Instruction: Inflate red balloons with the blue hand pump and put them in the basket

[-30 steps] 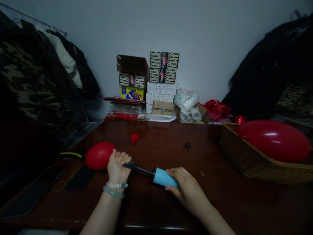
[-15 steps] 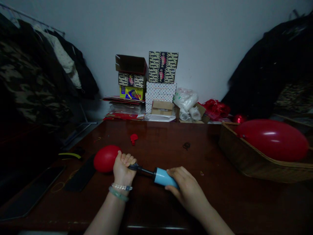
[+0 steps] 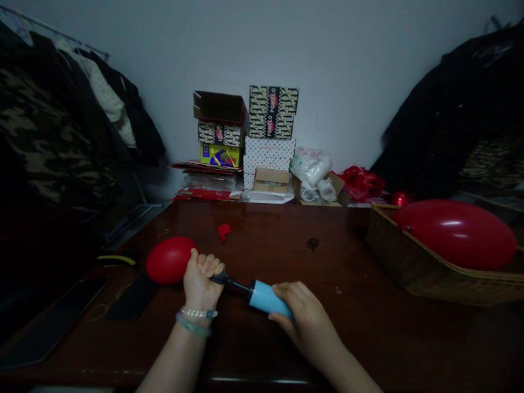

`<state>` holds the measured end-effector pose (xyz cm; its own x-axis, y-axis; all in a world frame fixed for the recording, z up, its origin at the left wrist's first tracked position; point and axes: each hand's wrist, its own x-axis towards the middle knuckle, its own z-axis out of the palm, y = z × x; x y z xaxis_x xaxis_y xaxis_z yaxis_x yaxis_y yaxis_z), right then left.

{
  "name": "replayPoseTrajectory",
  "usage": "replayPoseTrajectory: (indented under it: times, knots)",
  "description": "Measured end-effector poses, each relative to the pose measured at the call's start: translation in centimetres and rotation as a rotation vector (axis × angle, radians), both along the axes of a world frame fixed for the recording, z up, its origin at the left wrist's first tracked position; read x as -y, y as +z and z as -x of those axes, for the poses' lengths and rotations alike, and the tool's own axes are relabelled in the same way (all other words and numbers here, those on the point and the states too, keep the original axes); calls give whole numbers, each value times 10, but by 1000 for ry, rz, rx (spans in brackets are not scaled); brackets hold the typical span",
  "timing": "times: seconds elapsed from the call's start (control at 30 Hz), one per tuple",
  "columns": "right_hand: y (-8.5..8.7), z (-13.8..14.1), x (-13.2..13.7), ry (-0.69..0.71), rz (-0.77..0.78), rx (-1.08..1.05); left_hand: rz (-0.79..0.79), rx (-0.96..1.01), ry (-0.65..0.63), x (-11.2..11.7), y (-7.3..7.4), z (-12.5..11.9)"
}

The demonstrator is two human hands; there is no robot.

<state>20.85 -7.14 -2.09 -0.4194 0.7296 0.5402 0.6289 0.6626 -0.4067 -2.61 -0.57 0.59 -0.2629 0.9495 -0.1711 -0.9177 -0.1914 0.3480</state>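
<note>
A light-blue balloon pump [image 3: 267,299] with a black nozzle lies across the space between my hands. My left hand [image 3: 203,278] is closed around the nozzle end, where the neck of a partly inflated red balloon [image 3: 170,260] is hidden in the fingers. The balloon bulges out on the left of that hand. My right hand [image 3: 305,316] grips the blue barrel, thumb below and fingers over the top. Beyond my left hand, a flat red balloon [image 3: 224,231] rests on the dark wooden table [image 3: 270,234].
On the right stands a wicker basket [image 3: 446,281] holding a large inflated red balloon [image 3: 456,233]. Dark flat slabs [image 3: 53,319] and a yellow-edged item [image 3: 118,259] lie at left. Boxes [image 3: 270,153] are stacked along the wall. A dark coil [image 3: 312,243] sits mid-table.
Both hands have shifted slightly left, carrying the pump and the balloon along. The balloon looks slightly larger. Things on the table stay where they were.
</note>
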Motion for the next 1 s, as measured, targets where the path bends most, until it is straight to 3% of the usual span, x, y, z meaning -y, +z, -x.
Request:
replayPoseTrajectory:
  times: [0.13,0.27,0.47,0.8,1.0]
  knots:
    - [4,-13,-7,27,65,27,-19,11,53,-5,0,22]
    - [8,-19,-9,16,104,47,-31,43,40,-7,-2,29]
    - [7,-15,-5,-28,75,61,-23,40,31,-5,-4,14]
    - [-4,7,6,-79,-19,12,9,42,-94,5,-5,-28]
    - [0,0,0,8,-5,-26,-17,-16,-72,4,1,-17]
